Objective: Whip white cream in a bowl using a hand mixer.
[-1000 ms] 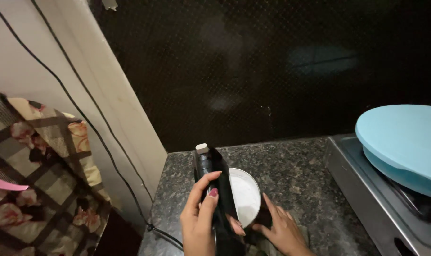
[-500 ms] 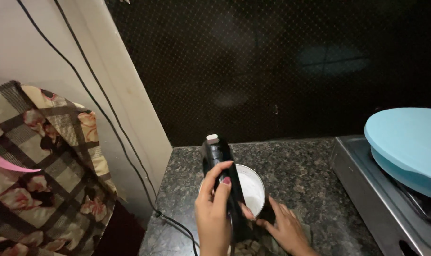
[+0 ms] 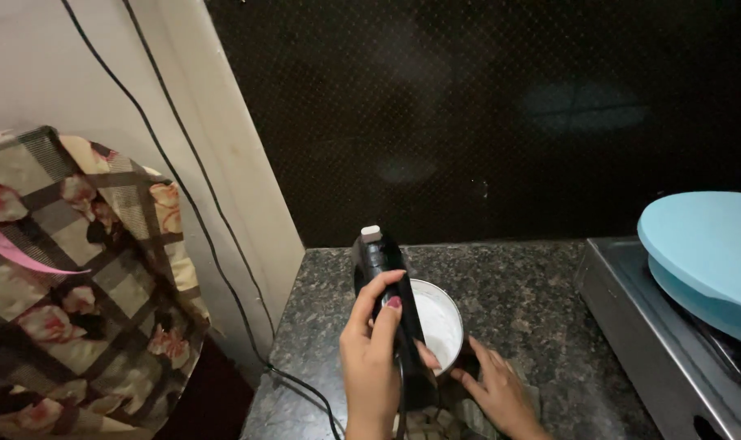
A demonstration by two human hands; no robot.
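Single head-worn view, angled downward.
The granite surface [image 3: 517, 293] is seen closely from above, facing the dark wall [image 3: 484, 114].

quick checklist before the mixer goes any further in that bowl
1. Grip on the black hand mixer: left hand wrapped round its handle. Ok.
2. Bowl steadied: right hand touches the near side of the white bowl. Ok.
3. Bowl seated flat on the granite counter: base hidden. Cannot tell.
4. Beaters down in the white mixture: hidden behind the mixer body. Cannot tell.
5. Black cord trails over the counter's left edge, away from the bowl. Ok.
6. Stove with blue lid stands apart from the bowl. Ok.
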